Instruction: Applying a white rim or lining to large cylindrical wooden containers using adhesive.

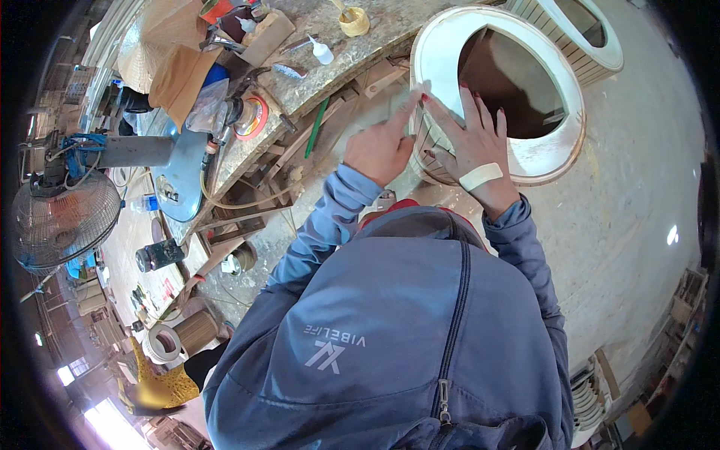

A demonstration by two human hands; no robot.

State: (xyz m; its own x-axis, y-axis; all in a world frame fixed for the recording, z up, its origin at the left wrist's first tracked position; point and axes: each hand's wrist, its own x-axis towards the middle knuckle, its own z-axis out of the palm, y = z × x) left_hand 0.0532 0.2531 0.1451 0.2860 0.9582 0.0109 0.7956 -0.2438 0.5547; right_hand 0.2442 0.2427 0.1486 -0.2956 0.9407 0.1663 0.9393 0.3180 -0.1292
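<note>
A round slatted wooden piece, like a drum-shaped stool or table base, stands in front of me with a wide white ring (pixel 439 56) on top. Its large oval opening shows a brown inside. My right hand (pixel 476 146) lies spread over the ring's near left part, fingers apart, a beige plaster across its back. My left hand (pixel 379 150) points with its index finger stretched to the ring's left edge, close to my right fingertips; its other fingers are partly curled. Neither hand visibly holds anything.
A second slatted piece (pixel 609 56) stands behind at the right. Left is a worn workbench (pixel 322 82) with a small white bottle (pixel 321 51), a tape roll (pixel 251 118) and a hammer. A caged fan (pixel 67 217) stands far left. Another person in yellow (pixel 171 381) is at lower left.
</note>
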